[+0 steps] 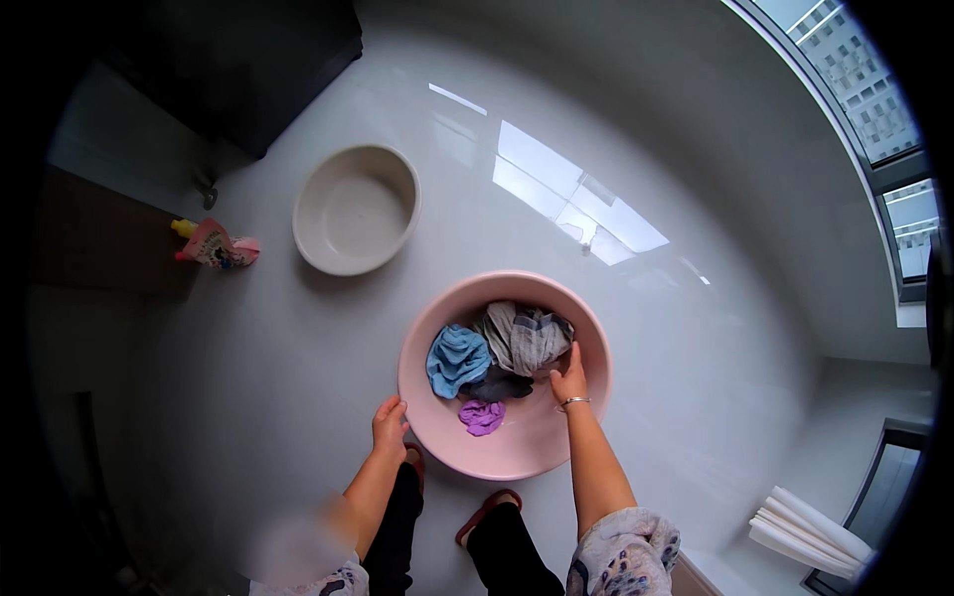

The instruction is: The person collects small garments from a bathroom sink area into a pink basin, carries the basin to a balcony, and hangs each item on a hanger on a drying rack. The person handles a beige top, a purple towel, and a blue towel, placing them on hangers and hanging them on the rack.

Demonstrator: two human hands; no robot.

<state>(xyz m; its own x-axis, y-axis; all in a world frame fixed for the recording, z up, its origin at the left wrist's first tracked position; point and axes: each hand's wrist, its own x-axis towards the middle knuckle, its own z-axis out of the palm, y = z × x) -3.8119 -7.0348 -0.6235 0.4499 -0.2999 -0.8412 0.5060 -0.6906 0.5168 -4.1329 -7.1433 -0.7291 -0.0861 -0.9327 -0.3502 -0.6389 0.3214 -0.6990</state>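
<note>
A round pink basin [517, 452] stands on the floor before my feet. In it lie a grey checked cloth [527, 340], a light blue cloth [458, 360], a dark cloth [500, 385] and a small purple cloth [481, 418]. My right hand [570, 375] reaches inside the basin at its right wall. Its fingers are stretched out along the grey cloth's edge, with the thumb apart. At the outer left rim, my left hand [390, 425] touches the basin with its fingers extended, grasping nothing that I can see.
Up and left of the pink basin sits a beige basin [357, 253] with nothing in it. Farther left, a pink pouch [207, 244] and a yellow-capped container [184, 227] stand by a brown cabinet [109, 238]. White rolls [810, 531] lie at the lower right.
</note>
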